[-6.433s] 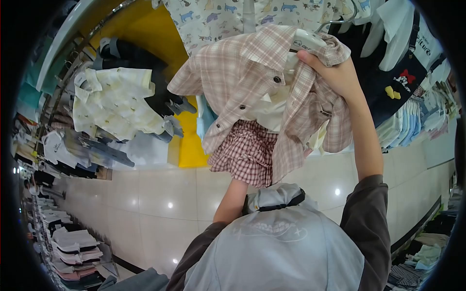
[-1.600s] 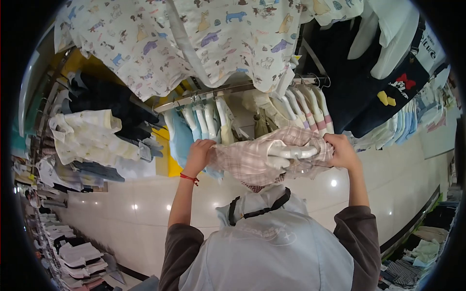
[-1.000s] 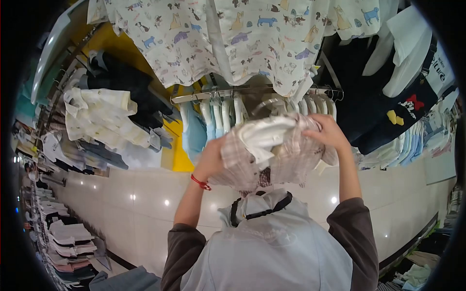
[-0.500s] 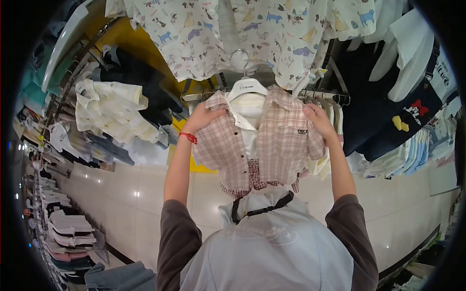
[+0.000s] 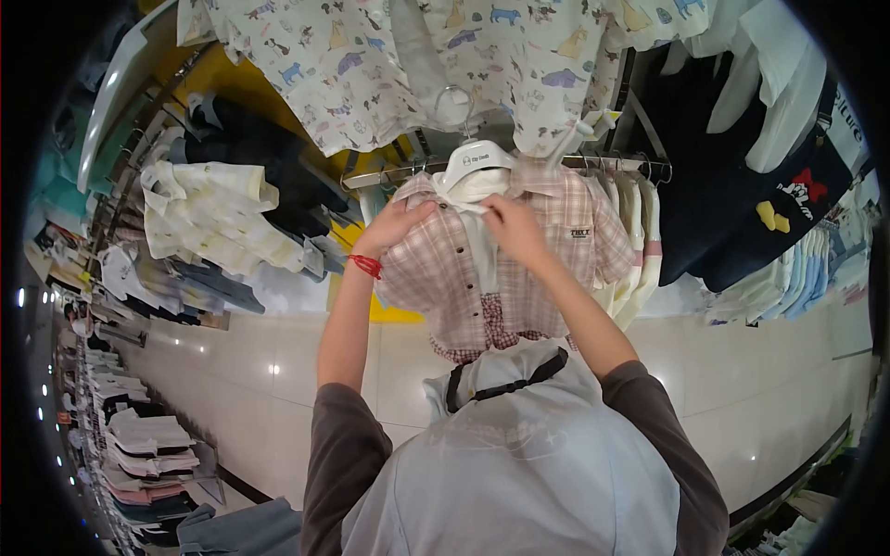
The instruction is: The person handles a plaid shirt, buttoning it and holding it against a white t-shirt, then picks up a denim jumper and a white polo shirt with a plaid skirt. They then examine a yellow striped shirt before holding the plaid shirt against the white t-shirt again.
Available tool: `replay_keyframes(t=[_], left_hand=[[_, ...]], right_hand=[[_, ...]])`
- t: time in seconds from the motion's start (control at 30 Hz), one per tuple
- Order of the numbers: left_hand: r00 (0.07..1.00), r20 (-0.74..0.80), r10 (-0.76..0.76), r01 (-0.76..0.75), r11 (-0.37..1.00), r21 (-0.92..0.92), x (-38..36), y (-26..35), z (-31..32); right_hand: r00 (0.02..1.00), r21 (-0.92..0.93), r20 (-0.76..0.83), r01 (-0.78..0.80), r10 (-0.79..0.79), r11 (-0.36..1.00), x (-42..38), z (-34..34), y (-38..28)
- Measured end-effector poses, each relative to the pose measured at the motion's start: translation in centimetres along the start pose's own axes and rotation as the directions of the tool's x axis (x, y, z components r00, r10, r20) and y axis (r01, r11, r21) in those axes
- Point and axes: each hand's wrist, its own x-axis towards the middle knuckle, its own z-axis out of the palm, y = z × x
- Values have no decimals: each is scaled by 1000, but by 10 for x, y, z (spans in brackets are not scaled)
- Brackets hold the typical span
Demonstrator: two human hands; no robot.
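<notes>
A pink-and-white plaid short-sleeved shirt (image 5: 547,269), open at the front, hangs on a white hanger (image 5: 479,161). Inside it are a white shirt (image 5: 483,255) and, lower down, a dark red checked cloth (image 5: 491,324). My left hand (image 5: 397,227), with a red cord bracelet at the wrist, is closed on the plaid shirt near the shoulder on the left. At the neckline, just under the hanger, my right hand (image 5: 515,230) pinches the bunched collar of the white shirt. Some of its fingers are hidden behind the hand.
Animal-print white shirts (image 5: 371,69) hang above. A metal rail (image 5: 408,170) runs behind the plaid shirt, with pale garments (image 5: 632,227) on it to the right. Dark overalls (image 5: 732,222) hang farther right, a cream shirt (image 5: 206,208) left. Folded clothes (image 5: 148,431) lie lower left.
My right hand has left the plaid shirt's right shoulder and moved left to the white collar, which is now bunched up. The hanger has tilted. My left hand stays near the left shoulder.
</notes>
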Motion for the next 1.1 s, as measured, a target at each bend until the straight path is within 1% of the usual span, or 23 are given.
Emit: replay_keyframes(t=[0.03,0.1,0.13,0.2,0.3,0.33,0.4,0.5,0.53,0.57,0.6,0.63,0.7,0.73,0.77,0.8,0.83,0.87,0.9,0.97,1.03,1.07,1.1], left_hand=[[999,-31,-12,11,1000,-12,-1,-3,-3],[988,-32,-150,148,988,-47,-2,-7,-9],[976,-28,-216,214,974,-68,-1,-9,-11],[985,-27,-169,169,986,-1,5,-16,-10],[993,-35,-112,114,992,59,15,-24,-6],[995,-38,-95,97,993,73,17,-25,-4],[992,-66,-111,113,993,28,21,-25,1],[988,-72,-133,133,991,-6,23,-23,4],[988,-69,-138,138,990,-11,24,-21,5],[992,-53,-117,117,993,11,23,-19,4],[995,-35,-96,97,995,33,22,-18,2],[997,-17,-75,76,996,53,19,-17,1],[1000,14,-22,22,998,-63,9,-25,4],[1000,27,7,-3,992,-124,3,-28,8],[1000,13,3,1,965,-262,0,-32,12],[1000,25,-10,17,967,-254,-6,-24,19],[999,39,-25,34,969,-245,-12,-13,26],[998,52,-38,50,971,-234,-18,-4,34],[997,43,-60,70,952,-297,-24,0,42],[995,-51,-80,68,977,-201,-41,24,63],[980,-186,-69,44,990,-131,-58,24,82],[983,-169,-73,51,990,-133,-65,23,83],[985,-153,-77,56,989,-135,-71,29,85]], right_hand=[[1000,111,30,-1,-2,994,7,-3,8],[995,326,95,-24,-8,945,9,-10,19],[998,477,61,-56,31,877,9,-6,18],[992,734,13,-93,122,673,7,1,13],[966,875,61,-173,252,451,7,1,6],[966,880,67,-174,248,441,8,1,7],[968,890,75,-174,241,421,8,-1,14],[981,821,-11,-102,195,562,7,-5,16],[990,683,-38,-76,139,726,3,-12,14],[995,514,-52,-42,80,857,-4,-23,11],[998,322,-53,-3,22,947,-13,-35,1],[982,254,-178,-19,66,967,-21,-49,-11],[899,119,-420,-82,125,990,-35,-70,-29],[862,-72,-508,-32,-9,997,-36,-73,-24],[811,-267,-563,3,-158,964,-36,-75,-17],[750,-451,-584,18,-310,892,-37,-75,-10],[761,-517,-554,3,-337,856,-39,-70,-5],[797,-491,-547,-57,-257,869,-43,-67,-5],[826,-466,-536,-117,-175,877,-47,-61,-11],[855,-379,-518,-199,-29,904,-53,-49,-17],[838,-280,-545,-134,-42,950,-55,-42,-9],[828,-231,-559,-99,-49,968,-54,-41,-7],[840,-129,-543,-84,1,988,-55,-44,0]])
